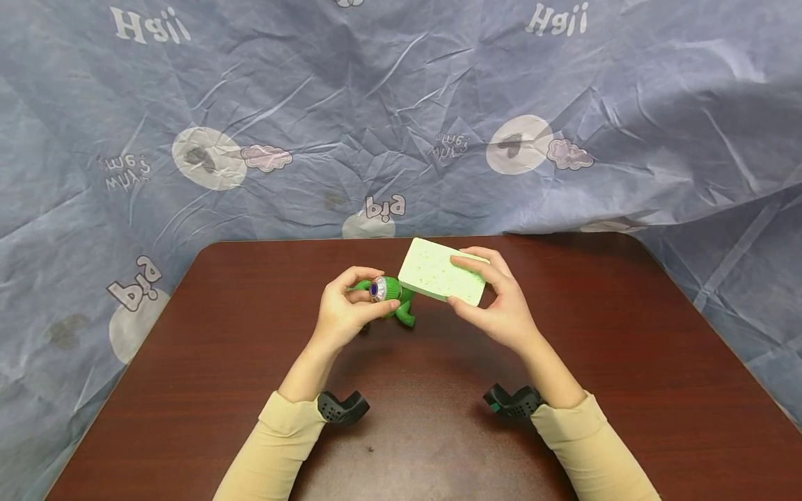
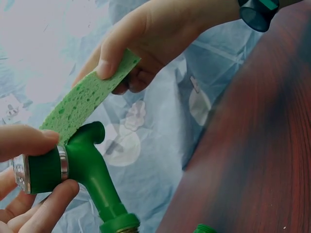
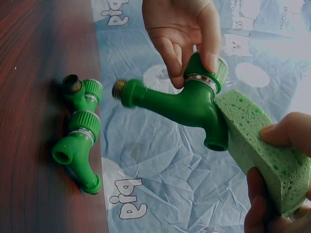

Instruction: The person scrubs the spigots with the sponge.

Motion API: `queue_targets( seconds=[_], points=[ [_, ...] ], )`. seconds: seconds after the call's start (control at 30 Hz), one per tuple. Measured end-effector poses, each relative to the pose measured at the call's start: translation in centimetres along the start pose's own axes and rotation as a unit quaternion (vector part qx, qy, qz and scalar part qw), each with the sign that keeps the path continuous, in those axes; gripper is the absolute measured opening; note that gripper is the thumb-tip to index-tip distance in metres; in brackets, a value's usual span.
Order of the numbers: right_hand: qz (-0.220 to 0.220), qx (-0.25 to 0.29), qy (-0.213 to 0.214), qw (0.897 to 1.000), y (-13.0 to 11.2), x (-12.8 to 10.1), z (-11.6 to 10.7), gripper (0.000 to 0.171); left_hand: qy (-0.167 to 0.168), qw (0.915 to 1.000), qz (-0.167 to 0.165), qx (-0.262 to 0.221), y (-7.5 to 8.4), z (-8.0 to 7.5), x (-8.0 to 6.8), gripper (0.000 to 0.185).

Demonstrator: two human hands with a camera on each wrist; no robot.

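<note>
My left hand (image 1: pixel 338 311) pinches the ribbed knob of a green faucet (image 3: pixel 192 106) between thumb and fingers. The knob has a silver band and a silver cap. In the right wrist view the faucet's brass threaded end points left and its spout faces down. A light green porous sponge (image 1: pixel 438 270) is gripped by my right hand (image 1: pixel 504 306), thumb on one broad face and fingers on the other. One end of the sponge (image 2: pixel 90 99) meets the faucet body beside the knob, next to the spout. Both are held up above the table.
Two more green faucets lie on the dark brown table (image 1: pixel 207 362): a nearer faucet (image 3: pixel 80 158) and another faucet (image 3: pixel 77 97) with a brass threaded end. Behind the table hangs a wrinkled blue-grey printed sheet (image 1: pixel 401 104). Each wrist wears a black band.
</note>
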State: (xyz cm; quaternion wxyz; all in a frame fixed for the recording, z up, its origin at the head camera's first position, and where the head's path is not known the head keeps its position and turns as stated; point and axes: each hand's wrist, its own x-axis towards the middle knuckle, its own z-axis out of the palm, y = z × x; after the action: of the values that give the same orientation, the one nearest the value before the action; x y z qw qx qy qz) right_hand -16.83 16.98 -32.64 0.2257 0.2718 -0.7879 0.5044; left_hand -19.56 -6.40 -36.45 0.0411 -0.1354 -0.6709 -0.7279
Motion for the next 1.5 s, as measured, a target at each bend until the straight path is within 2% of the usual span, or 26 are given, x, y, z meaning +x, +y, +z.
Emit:
queue_targets(
  seconds=[0.2,0.33,0.47,0.57,0.7,0.87,1.07,1.23,1.5],
  points=[
    [0.024,-0.018,0.031,0.999,0.04,-0.01,-0.12,0.049,0.006,0.9999,-0.010,0.005,-0.08,0.19,-0.01,0.039],
    [0.036,0.010,0.059,0.998,0.13,0.06,-0.23,0.050,0.031,0.9995,0.000,0.002,-0.11,0.12,0.09,0.038],
    [0.029,0.048,0.038,0.998,0.28,0.04,-0.24,0.050,0.060,0.9978,0.021,0.017,-0.13,0.07,0.13,0.034],
    [0.029,0.054,0.017,0.998,0.35,0.01,-0.14,0.050,0.072,0.9960,0.043,0.032,-0.17,0.06,0.17,0.032],
    [0.043,0.035,0.033,0.998,0.42,0.01,-0.17,0.050,0.075,0.9952,0.051,0.036,-0.11,0.09,0.16,0.031],
    [0.053,0.024,0.065,0.996,0.48,0.06,-0.33,0.050,0.079,0.9955,0.046,0.025,-0.20,0.06,0.23,0.033],
    [0.020,0.064,0.021,0.997,0.60,0.04,-0.25,0.050,0.080,0.9943,0.069,-0.011,-0.37,0.00,0.38,0.030],
    [0.017,0.068,0.013,0.997,0.69,-0.03,-0.14,0.051,0.075,0.9939,0.059,-0.054,-0.47,-0.01,0.48,0.027],
    [0.043,0.057,0.045,0.996,0.56,0.06,-0.08,0.052,0.080,0.9948,0.023,-0.060,-0.49,-0.07,0.50,0.024]
  ],
)
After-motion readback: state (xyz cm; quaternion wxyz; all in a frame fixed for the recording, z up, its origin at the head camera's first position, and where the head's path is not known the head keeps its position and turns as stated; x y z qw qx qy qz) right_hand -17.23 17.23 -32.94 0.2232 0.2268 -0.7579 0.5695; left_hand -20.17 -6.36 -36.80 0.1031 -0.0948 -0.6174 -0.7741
